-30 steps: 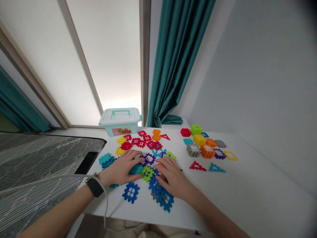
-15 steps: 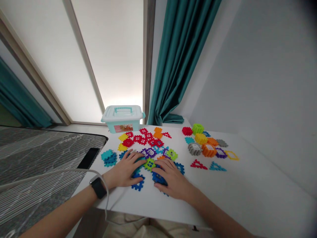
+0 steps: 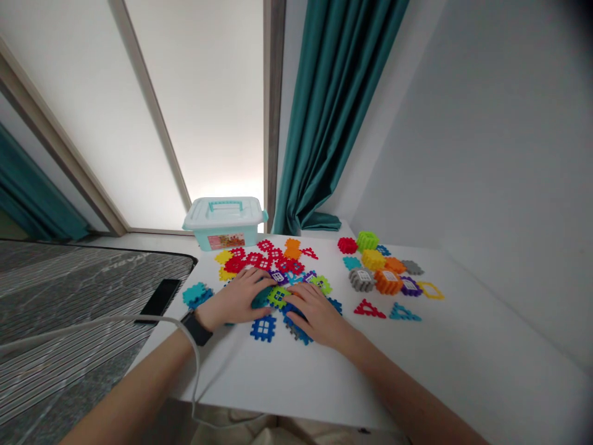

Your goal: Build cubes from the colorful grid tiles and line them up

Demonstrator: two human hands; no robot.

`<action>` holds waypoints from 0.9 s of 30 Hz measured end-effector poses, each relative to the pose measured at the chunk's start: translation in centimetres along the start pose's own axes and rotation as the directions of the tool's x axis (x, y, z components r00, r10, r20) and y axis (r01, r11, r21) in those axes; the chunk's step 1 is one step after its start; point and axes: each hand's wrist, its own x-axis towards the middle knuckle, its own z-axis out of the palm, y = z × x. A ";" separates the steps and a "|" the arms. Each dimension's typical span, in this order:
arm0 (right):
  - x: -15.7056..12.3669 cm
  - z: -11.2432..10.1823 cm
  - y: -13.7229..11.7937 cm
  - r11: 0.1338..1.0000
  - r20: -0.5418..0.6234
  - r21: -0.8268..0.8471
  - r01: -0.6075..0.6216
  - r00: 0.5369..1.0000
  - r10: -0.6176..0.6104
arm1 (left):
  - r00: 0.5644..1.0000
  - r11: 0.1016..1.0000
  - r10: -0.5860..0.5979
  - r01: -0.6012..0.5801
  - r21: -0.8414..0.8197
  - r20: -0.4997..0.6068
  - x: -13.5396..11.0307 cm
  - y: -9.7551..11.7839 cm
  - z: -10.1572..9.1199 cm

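Note:
Colourful plastic waffle blocks lie spread across a white table [image 3: 296,377]. My left hand [image 3: 236,300] rests flat on the pile, its fingertips by a teal block [image 3: 262,298] and a purple block [image 3: 278,277]. My right hand [image 3: 317,315] lies beside it, fingers over a heap of blue blocks [image 3: 296,330] and close to a green block [image 3: 278,296]. Neither hand visibly grips anything. A blue block [image 3: 263,329] lies alone below the hands. Red blocks [image 3: 259,261] sit just beyond my fingertips. Parts of the pieces are hidden under my palms.
Assembled block cubes, including an orange one [image 3: 388,282], stand at the table's right. Behind the blocks is a pale teal lidded plastic box [image 3: 225,224]. A black phone [image 3: 160,298] lies on a striped grey mat [image 3: 78,296] at left. A white cable [image 3: 185,352] crosses my left forearm.
Both hands have slid forward across the table, pushing blocks toward the red pile. The blue blocks have bunched closer together, and the blue block near my left hand is now uncovered.

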 end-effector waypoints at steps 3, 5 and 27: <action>0.3 0.2 0.5 1.000 -0.014 0.013 -0.020 1.000 0.020 | 1.000 0.999 -0.026 0.026 -0.026 -0.009 0.5 -1.3 -0.6; 0.8 0.2 0.6 0.999 -0.014 0.027 -0.021 1.000 0.021 | 0.998 0.998 -0.054 0.053 -0.043 -0.023 0.5 -2.1 -0.6; 2.1 0.8 0.2 0.979 -0.149 0.189 -0.072 0.984 0.101 | 0.998 0.988 -0.058 0.058 -0.141 0.006 -0.9 -3.1 -0.1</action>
